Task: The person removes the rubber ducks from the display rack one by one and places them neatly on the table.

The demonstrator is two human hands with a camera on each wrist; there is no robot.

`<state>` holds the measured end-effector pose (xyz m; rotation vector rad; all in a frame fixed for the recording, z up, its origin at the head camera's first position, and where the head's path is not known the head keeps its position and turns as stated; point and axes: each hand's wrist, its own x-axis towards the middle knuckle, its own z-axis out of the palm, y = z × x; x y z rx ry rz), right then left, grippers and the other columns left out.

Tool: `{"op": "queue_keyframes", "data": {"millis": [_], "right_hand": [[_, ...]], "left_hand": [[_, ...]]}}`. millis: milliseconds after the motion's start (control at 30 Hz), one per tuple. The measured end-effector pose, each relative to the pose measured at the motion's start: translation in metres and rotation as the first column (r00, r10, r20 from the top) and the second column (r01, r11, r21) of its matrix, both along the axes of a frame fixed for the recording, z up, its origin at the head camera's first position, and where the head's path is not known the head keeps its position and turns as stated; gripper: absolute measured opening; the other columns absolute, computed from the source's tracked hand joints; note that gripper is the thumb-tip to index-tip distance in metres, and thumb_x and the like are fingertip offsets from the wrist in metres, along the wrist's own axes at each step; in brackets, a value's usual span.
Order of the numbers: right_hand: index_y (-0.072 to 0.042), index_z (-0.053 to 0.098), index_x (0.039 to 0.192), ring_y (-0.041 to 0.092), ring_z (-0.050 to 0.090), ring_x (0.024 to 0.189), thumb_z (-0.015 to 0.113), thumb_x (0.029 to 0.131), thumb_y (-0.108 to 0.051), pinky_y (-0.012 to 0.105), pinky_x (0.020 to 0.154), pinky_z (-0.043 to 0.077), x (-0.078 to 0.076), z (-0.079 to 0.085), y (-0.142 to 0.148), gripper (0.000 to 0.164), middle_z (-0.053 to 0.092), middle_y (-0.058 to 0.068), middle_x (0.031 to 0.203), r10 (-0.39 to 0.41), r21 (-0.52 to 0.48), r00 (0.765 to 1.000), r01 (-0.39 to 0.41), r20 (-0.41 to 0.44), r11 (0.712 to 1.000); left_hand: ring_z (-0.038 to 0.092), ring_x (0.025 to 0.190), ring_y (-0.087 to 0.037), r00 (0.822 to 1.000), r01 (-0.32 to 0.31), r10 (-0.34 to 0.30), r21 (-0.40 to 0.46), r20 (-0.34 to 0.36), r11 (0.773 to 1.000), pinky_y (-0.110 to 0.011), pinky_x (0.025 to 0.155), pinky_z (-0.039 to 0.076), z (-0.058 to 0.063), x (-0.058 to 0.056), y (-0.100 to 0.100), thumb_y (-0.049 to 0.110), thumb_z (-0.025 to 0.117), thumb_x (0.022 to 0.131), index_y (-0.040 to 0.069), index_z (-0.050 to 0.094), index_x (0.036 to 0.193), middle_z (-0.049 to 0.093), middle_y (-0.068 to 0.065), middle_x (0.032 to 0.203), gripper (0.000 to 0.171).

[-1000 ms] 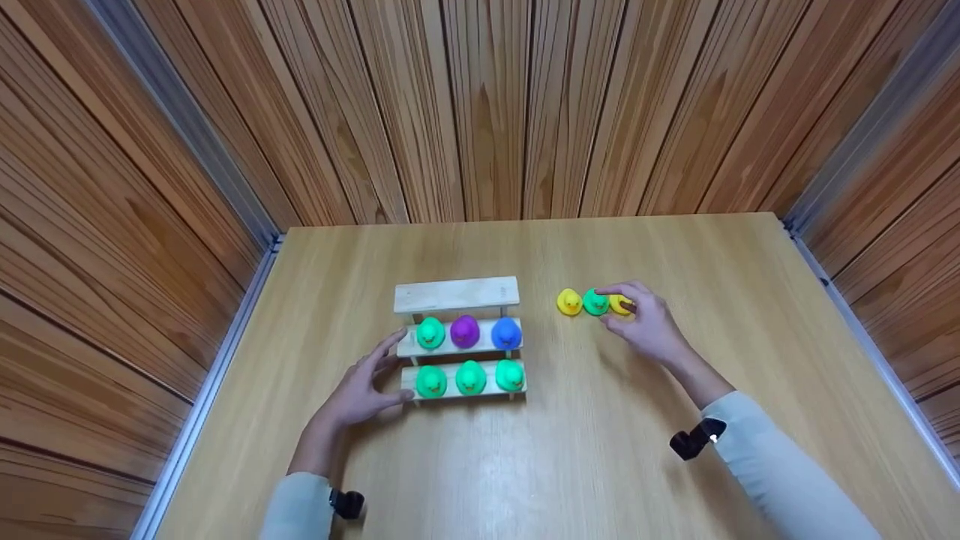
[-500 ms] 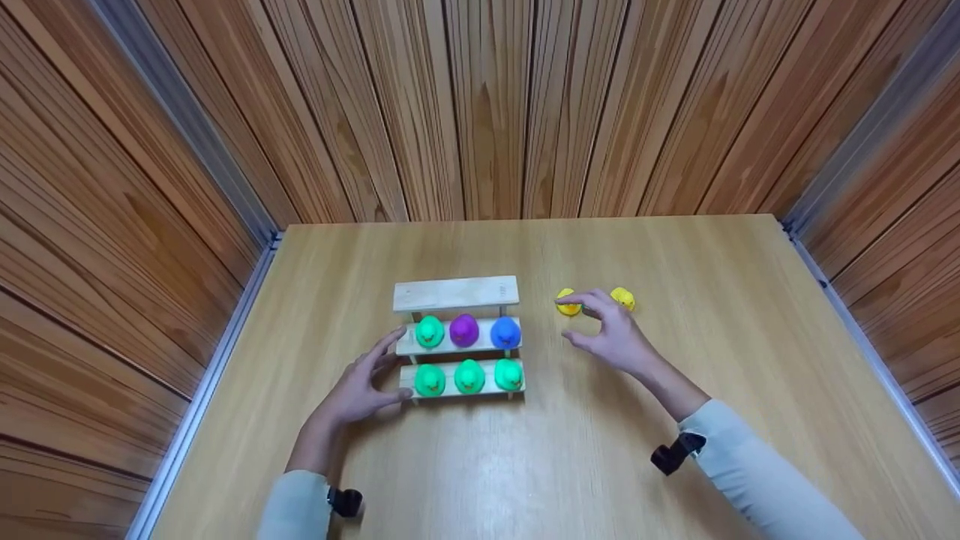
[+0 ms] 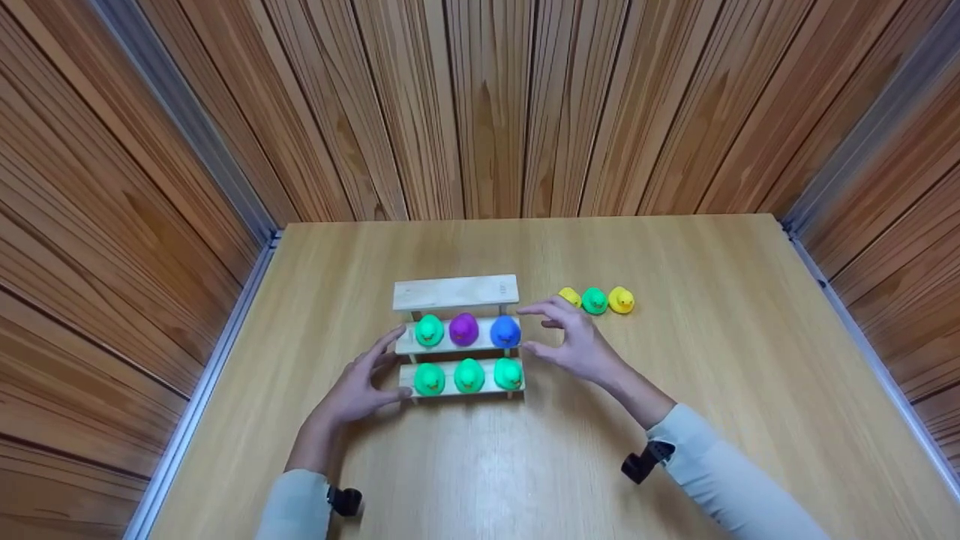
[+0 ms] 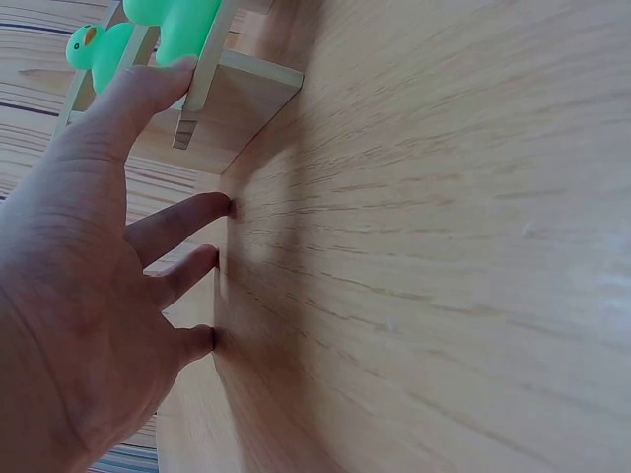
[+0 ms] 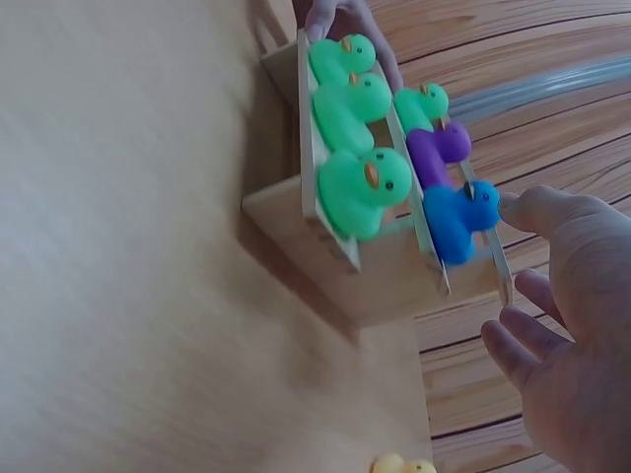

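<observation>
A three-tier wooden stand (image 3: 456, 293) has a bare top shelf. Its middle shelf bears a green duck (image 3: 429, 330), a purple duck (image 3: 464, 329) and a blue duck (image 3: 505, 331); three green ducks (image 3: 469, 376) fill the lower shelf. My left hand (image 3: 356, 390) is at the stand's left end, thumb touching the lower shelf's edge, several fingertips down on the table in the left wrist view. Beside the blue duck, my right hand (image 3: 576, 345) holds nothing, its thumb and index finger spread apart. In the right wrist view the thumb overlaps the blue duck's beak side.
Right of the stand, on the wooden table (image 3: 480, 465), a green duck (image 3: 595, 301) sits between a yellow duck (image 3: 622, 300) and another yellow duck (image 3: 570, 296), the latter partly behind my right hand. Wood-panelled walls (image 3: 487, 112) enclose the back and sides.
My right hand has swept left, empty, from the loose ducks to the stand's right end, uncovering the green and right-hand yellow ducks. The left hand has stayed in place.
</observation>
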<state>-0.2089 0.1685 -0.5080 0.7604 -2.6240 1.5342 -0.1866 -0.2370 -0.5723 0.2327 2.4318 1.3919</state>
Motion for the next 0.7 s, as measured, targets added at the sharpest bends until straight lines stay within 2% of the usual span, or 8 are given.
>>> {"op": "queue_keyframes", "data": {"millis": [167, 400, 700], "right_hand": [[-0.004, 0.072, 0.145, 0.047, 0.066, 0.138, 0.086, 0.099, -0.009, 0.066, 0.115, 0.06, 0.001, -0.003, -0.011, 0.048, 0.07, 0.02, 0.14, 0.018, -0.037, 1.0, -0.018, 0.006, 0.999], [-0.005, 0.074, 0.141, 0.042, 0.069, 0.133, 0.088, 0.098, -0.01, 0.067, 0.111, 0.062, 0.002, -0.01, -0.025, 0.046, 0.069, 0.022, 0.139, 0.018, -0.068, 1.0, -0.017, 0.019, 0.998], [-0.005, 0.077, 0.136, 0.04, 0.074, 0.123, 0.087, 0.098, -0.009, 0.062, 0.105, 0.066, 0.0, -0.014, -0.035, 0.039, 0.068, 0.021, 0.135, -0.033, -0.068, 0.998, 0.036, 0.048, 0.997]], "left_hand": [[0.037, 0.172, -0.044, 1.0, 0.001, -0.001, 0.001, 0.002, 1.0, -0.08, 0.137, 0.025, 0.0, 0.001, -0.001, 0.033, 0.089, 0.098, 0.064, 0.027, 0.17, 0.033, -0.007, 0.187, 0.1], [0.036, 0.173, -0.043, 1.0, 0.007, -0.007, 0.007, 0.002, 1.0, -0.08, 0.137, 0.023, 0.0, 0.002, -0.001, 0.032, 0.088, 0.099, 0.063, 0.026, 0.171, 0.032, -0.005, 0.188, 0.1], [0.042, 0.169, -0.048, 0.999, 0.023, -0.023, 0.008, -0.046, 1.0, -0.078, 0.136, 0.028, -0.002, 0.0, -0.001, 0.026, 0.09, 0.098, 0.05, 0.03, 0.175, 0.034, -0.013, 0.186, 0.101]]}}
